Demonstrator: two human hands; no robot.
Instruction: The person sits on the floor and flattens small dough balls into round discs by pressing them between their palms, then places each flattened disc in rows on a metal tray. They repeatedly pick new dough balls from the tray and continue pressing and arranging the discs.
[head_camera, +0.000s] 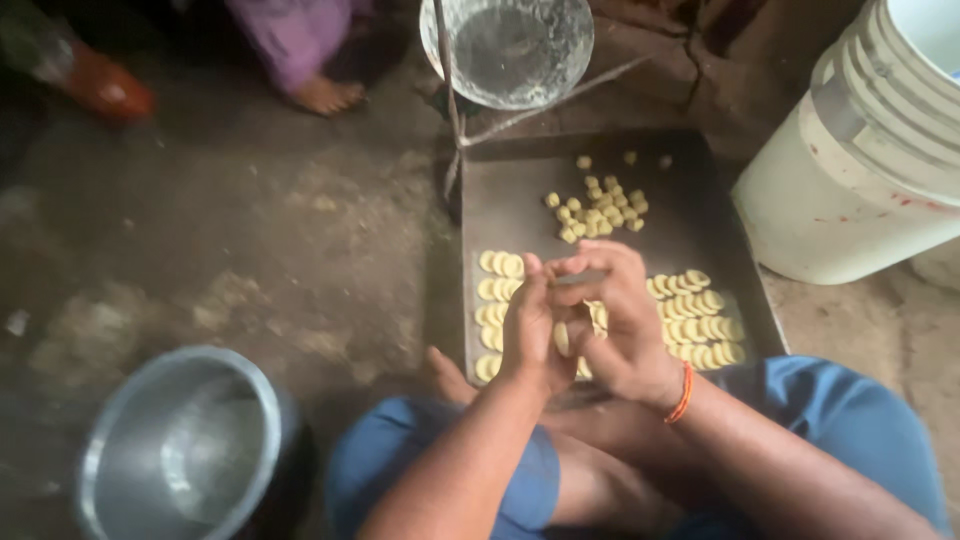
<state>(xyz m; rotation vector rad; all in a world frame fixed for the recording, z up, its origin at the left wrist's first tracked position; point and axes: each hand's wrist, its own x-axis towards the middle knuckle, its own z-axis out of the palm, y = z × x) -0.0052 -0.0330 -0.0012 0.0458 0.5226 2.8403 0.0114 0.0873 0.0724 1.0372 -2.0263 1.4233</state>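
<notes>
A dark rectangular tray (520, 200) lies on the floor in front of me. On its near half sit rows of flattened pale yellow dough discs (700, 320); further back is a heap of small dough balls (600, 210). My left hand (528, 325) and my right hand (625, 320) are pressed together just above the near rows, with a pale dough piece (563, 338) pinched between them. An orange thread is tied around my right wrist.
A steel pot (180, 445) stands at the lower left. A glass bowl (510, 45) sits beyond the tray, with thin sticks beside it. White stacked buckets (860, 150) stand at the right. Another person's bare foot (325, 95) rests at the top. My knees in blue shorts frame the bottom.
</notes>
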